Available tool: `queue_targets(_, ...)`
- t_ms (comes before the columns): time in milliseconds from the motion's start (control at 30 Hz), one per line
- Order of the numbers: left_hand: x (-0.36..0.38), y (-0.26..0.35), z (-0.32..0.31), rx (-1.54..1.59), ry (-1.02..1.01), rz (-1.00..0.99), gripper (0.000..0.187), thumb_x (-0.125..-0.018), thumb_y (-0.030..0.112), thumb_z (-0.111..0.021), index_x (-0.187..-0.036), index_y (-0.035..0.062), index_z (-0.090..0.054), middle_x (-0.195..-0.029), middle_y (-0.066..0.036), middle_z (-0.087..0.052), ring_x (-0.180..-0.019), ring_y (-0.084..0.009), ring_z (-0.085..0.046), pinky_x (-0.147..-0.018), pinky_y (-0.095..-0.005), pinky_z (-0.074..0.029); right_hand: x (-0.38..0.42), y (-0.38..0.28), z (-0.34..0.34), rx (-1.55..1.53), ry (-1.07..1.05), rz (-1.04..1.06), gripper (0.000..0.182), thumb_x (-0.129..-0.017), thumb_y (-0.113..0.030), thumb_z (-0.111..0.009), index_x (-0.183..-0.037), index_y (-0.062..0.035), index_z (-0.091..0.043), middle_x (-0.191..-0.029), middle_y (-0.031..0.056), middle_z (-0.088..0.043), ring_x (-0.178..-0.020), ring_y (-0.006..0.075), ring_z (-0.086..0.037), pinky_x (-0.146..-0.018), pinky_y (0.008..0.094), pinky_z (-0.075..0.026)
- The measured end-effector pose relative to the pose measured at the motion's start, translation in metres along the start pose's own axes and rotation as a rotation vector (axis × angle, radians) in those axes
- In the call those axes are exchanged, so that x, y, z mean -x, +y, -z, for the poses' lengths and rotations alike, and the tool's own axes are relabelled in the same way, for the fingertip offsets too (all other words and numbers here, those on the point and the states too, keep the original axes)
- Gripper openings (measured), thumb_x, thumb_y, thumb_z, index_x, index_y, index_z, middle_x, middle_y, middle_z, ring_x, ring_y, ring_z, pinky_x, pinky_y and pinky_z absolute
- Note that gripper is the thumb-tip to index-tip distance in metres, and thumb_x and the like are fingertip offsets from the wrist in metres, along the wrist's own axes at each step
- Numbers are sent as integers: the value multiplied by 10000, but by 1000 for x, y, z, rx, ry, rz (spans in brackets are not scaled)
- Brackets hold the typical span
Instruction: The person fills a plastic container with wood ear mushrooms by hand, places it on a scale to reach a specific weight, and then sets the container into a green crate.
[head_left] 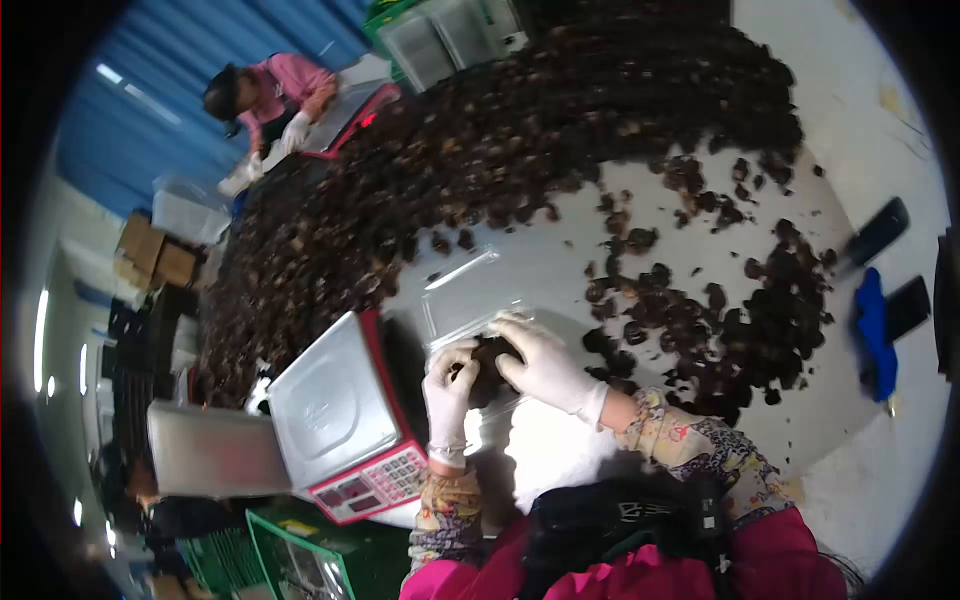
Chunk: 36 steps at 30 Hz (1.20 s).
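Observation:
Both of my hands wear white gloves and meet over a clear plastic tray (pixel 455 308) on the pale table. My left hand (pixel 448 395) has its fingers curled at the left side of a small clump of dark brown pieces (pixel 487 372). From the right, my right hand (pixel 548 370) closes its fingers on the same clump. Just left of my hands stands a red and silver scale (pixel 335 400) with its keypad facing me. The lower part of the clump is partly hidden by the gloves.
A large heap of dark pieces (pixel 480 140) spans the far table, with loose pieces (pixel 775 320) at right. Phones (pixel 878 232) lie at the right edge. A co-worker (pixel 270 95) sits across. Clear trays (pixel 215 448) and a green crate (pixel 300 555) stand left.

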<state>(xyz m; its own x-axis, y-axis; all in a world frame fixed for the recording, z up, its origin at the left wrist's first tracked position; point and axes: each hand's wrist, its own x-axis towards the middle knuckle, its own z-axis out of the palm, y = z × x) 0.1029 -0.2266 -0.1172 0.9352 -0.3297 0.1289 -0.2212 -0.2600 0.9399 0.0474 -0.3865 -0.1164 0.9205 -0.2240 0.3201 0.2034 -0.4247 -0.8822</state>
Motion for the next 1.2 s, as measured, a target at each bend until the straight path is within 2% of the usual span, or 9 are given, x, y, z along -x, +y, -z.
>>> queue_targets(167, 6, -14, -7, -13, 136, 54, 93, -711, -7, -571, -779, 49, -599, -1027, -81, -629, -1023, -208, -527, -936, -327, -379, -3, -3, 66, -283, -250, -326, 275, -887, -140, -565, -1130, -16, -599, -1053, 175, -641, -959, 286, -627, -840, 334, -490)
queue_targets(300, 3, -1, -14, 28, 300, 66, 141, -740, -50, -519, -809, 46, -595, -995, -69, -596, -965, -198, -536, -912, -326, -400, -21, 58, 134, 241, 287, -97, 128, -852, -132, -608, -876, -14, -652, -863, 118, -650, -806, 248, -631, -747, 306, -503)
queue_targets(500, -8, 19, -51, -160, 234, -186, 95, -827, -24, -537, -878, 14, -608, -952, -36, -597, -911, -131, -546, -872, -275, -426, -42, 142, 184, 682, 332, -441, 235, -749, -253, -704, -860, -51, -657, -843, 151, -645, -825, 312, -630, -756, 377, -494)
queue_targets(700, -15, 51, -87, 96, 121, -72, 135, -825, -44, -540, -921, -4, -626, -1003, -76, -603, -920, -163, -553, -835, -283, -447, -19, 114, 254, 30, 279, -548, 160, -759, -163, -689, -807, -19, -639, -726, 45, -624, -671, 136, -543, -623, 275, -446)
queue_targets(800, -9, 61, -98, 163, 31, 120, 125, -861, -7, -532, -945, 10, -623, -1023, -28, -603, -929, -115, -546, -857, -249, -425, 33, 68, 311, -498, 260, -441, 186, -881, -189, -554, -1007, -58, -596, -1035, 60, -611, -985, 152, -588, -659, 263, -463)
queue_targets(933, 4, 59, -135, -39, -207, -156, 160, -816, 7, -618, -971, 34, -646, -1048, -84, -625, -990, -193, -554, -928, -317, -416, 111, 45, 359, -869, 472, -510, 156, -915, -217, -515, -1008, -97, -548, -1078, 64, -599, -1042, 168, -573, -700, 250, -451)
queue_targets(1000, 16, 82, -170, -134, -382, -295, 192, -801, 39, -643, -990, 62, -665, -1038, -80, -631, -1027, -216, -539, -913, -336, -414, 133, 32, 351, -757, 666, -584, 130, -916, -219, -512, -971, -108, -551, -951, 39, -609, -898, 120, -592, -641, 219, -435)
queue_targets(1133, 15, 89, -249, -209, -529, -685, 277, -773, 103, -660, -1047, 62, -654, -948, -103, -608, -921, -277, -544, -847, -366, -435, 163, 22, 329, -174, 422, -698, 149, -864, -229, -601, -924, -94, -585, -733, 10, -566, -645, 77, -531, -551, 209, -407)
queue_targets(1200, 12, 92, -283, -306, -602, -740, 211, -745, 111, -684, -946, 49, -666, -903, -100, -590, -888, -278, -534, -808, -369, -438, 166, 43, 296, 388, 390, -233, 264, -832, -256, -631, -1045, -103, -602, -782, 54, -588, -688, 161, -590, -599, 289, -465)
